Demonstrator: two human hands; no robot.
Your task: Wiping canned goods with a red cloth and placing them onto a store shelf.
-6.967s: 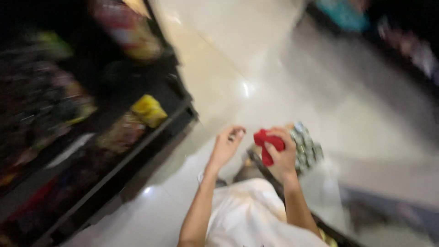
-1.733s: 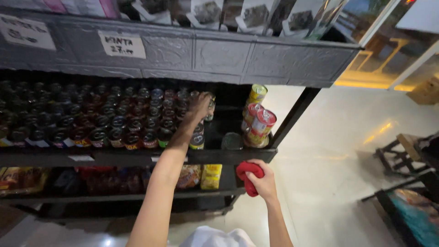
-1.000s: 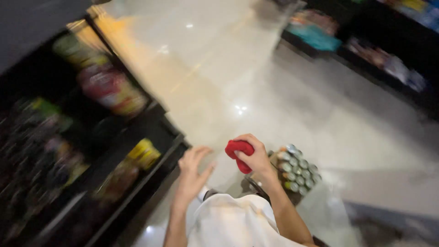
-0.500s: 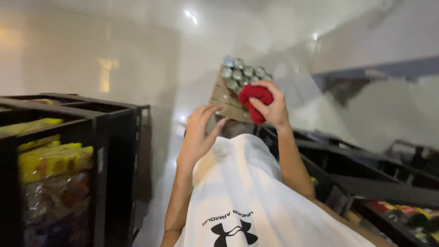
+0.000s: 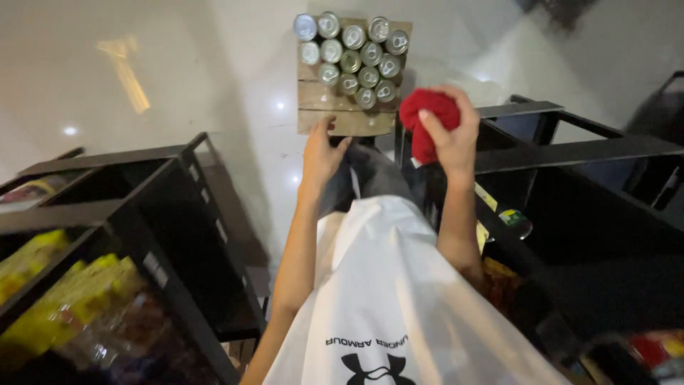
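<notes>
Now, from the head camera, a red cloth is squeezed tight in the right hand, just beside a flat cardboard tray on the shiny floor. Half a second ago the cloth was held over the tray; now it is seen to the side of it. Small tin cans are packed in rows on the tray. The left hand is held open, with its fingers spread at the near edge of the tray. Black shelves are seen on both sides.
</notes>
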